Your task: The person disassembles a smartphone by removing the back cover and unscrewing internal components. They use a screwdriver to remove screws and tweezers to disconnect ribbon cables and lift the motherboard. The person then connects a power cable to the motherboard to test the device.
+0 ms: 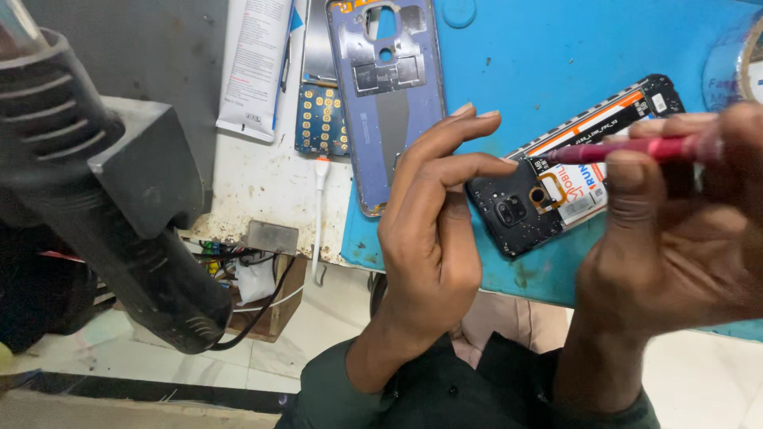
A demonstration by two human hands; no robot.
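Black plastic fills the left edge, where a heat gun [103,191] with a ribbed barrel hangs blurred and close to the camera, its cord trailing down toward the pale floor tiles. Just right of it, on the stained white table [270,179], lies a white tube [256,63] with printed sides, and beside that a small blue circuit board [322,119] dotted with gold contacts. A white cable [319,214] runs down from the board over the table's edge. A blue work mat [509,63] covers the table further right, and on it rests a lavender phone back frame [389,95], lying flat with its camera cut-outs toward the far end.

In the middle, the left hand [433,238] is raised with its fingers loosely curled and slightly apart, gripping nothing; its fingertips reach toward the near corner of the opened phone [556,187], and whether they touch it cannot be told. That phone lies tilted on the mat, back cover off, showing the black inner frame, the camera module and a white and orange battery.

On the right, the right hand [675,254] is closed around a red-handled tool [628,148], pinched between thumb and fingers, with its tip pointing left over the phone's upper part. A roll of clear tape [735,63] sits at the far right edge. Dark green sleeves show at the bottom.
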